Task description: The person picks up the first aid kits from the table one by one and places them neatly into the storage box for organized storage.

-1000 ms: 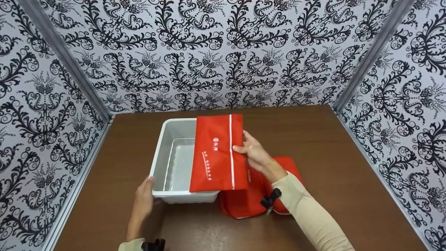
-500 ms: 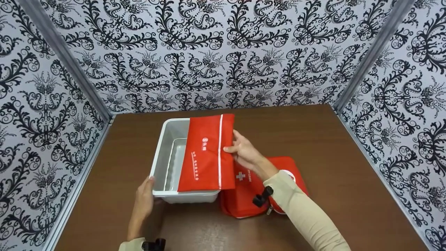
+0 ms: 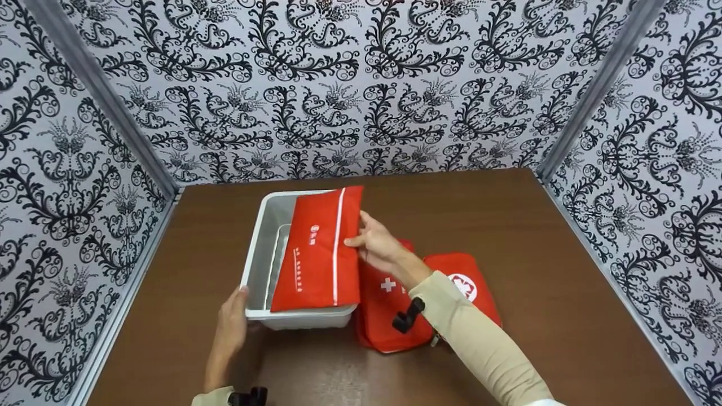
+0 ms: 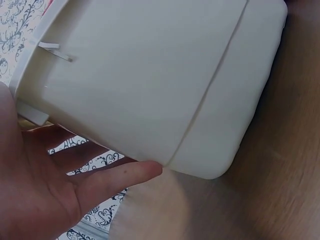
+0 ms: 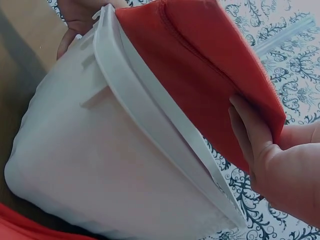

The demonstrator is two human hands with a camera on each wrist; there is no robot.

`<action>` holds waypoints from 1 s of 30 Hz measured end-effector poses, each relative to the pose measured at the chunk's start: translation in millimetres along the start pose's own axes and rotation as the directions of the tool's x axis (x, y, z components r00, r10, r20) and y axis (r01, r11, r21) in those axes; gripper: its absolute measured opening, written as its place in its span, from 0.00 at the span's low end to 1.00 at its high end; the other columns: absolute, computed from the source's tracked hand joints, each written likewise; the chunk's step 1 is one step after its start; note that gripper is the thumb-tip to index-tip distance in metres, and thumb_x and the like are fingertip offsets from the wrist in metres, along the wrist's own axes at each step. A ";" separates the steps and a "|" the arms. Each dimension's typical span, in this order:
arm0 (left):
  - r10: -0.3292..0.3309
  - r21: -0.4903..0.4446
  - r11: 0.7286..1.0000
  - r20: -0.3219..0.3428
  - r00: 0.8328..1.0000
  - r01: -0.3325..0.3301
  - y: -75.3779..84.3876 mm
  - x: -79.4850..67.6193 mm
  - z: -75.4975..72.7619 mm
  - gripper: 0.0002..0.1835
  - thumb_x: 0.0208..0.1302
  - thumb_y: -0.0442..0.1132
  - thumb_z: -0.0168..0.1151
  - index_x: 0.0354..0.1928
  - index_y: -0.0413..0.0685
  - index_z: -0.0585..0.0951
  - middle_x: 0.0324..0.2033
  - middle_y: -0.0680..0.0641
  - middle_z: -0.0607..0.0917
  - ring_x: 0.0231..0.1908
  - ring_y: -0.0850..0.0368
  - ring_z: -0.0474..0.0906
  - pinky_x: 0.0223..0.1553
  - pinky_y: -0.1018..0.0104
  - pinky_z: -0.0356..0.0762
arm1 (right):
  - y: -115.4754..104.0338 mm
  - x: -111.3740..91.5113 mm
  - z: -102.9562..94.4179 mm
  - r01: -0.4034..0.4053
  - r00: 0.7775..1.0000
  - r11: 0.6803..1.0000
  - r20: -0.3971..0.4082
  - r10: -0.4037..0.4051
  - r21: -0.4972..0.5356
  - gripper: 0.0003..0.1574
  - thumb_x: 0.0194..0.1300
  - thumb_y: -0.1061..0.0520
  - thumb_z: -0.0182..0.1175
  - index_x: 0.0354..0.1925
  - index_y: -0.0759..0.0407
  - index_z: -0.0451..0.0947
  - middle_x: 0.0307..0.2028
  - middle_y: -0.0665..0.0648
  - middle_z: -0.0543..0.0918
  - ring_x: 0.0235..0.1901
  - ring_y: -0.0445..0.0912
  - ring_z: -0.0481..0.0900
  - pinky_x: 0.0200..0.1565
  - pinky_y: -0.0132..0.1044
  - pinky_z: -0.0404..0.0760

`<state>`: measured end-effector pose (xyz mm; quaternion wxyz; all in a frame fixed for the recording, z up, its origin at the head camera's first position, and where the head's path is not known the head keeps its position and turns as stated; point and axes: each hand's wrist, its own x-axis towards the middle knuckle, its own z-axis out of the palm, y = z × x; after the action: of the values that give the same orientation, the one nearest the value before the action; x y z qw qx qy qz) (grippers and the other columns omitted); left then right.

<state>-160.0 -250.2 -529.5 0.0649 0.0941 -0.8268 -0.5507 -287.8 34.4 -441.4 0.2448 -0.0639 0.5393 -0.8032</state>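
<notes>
A red fabric pouch [image 3: 307,259] with a white stripe and white print lies slanted over the white plastic bin [image 3: 309,321], covering much of its mouth. My right hand [image 3: 382,247] pinches the pouch's right edge, thumb on top; the right wrist view shows fingers against the pouch's underside [image 5: 200,85]. At the bin's near left corner, my left hand [image 3: 231,321] grips the rim. In the left wrist view, the left hand [image 4: 55,185] has one digit along the bin's outer wall [image 4: 135,80]. The pouch hides the bin's right interior.
Right of the bin, a red case [image 3: 389,316] with a white cross lies on the brown table [image 3: 541,270]. Beside it sits another red case [image 3: 471,282] with a round white emblem, partly under my right forearm. Patterned walls [image 3: 350,101] enclose the table at the back and sides.
My right hand has carried the red pouch leftward, further over the bin, and the pouch now tilts more. More of the two red cases shows. The left hand and bin stay put.
</notes>
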 end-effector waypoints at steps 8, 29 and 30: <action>-0.002 0.013 1.000 -0.005 1.000 0.002 0.1 -0.1 0.1 0.31 0.80 0.44 0.33 0.71 0.23 0.60 0.70 0.25 0.64 0.73 0.31 0.58 0.76 0.40 0.54 | 2.6 10.1 9.3 -0.025 0.999 0.999 -0.039 0.025 -0.020 0.51 0.60 0.82 0.45 0.77 0.58 0.47 0.67 0.71 0.71 0.54 0.52 0.81 0.63 0.48 0.81; -0.008 -0.003 1.000 0.005 1.000 0.008 0.5 -0.3 0.0 0.31 0.81 0.45 0.35 0.72 0.25 0.59 0.71 0.26 0.63 0.74 0.32 0.57 0.77 0.41 0.53 | 9.8 43.0 37.6 -0.123 0.988 0.992 -0.090 0.126 0.036 0.53 0.59 0.84 0.41 0.78 0.57 0.46 0.67 0.73 0.70 0.63 0.61 0.75 0.69 0.56 0.73; -0.008 0.002 1.000 0.012 1.000 0.008 0.0 0.3 -0.1 0.31 0.81 0.46 0.34 0.72 0.24 0.59 0.71 0.26 0.62 0.74 0.32 0.56 0.77 0.41 0.52 | 10.6 44.2 38.9 -0.135 0.985 0.989 -0.098 0.140 0.055 0.55 0.59 0.84 0.41 0.79 0.56 0.43 0.68 0.73 0.68 0.64 0.61 0.73 0.70 0.56 0.72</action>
<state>-160.2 -250.3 -529.4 0.0576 0.0940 -0.8273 -0.5509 -308.7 -21.7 -442.1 0.2736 0.0203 0.5345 -0.7994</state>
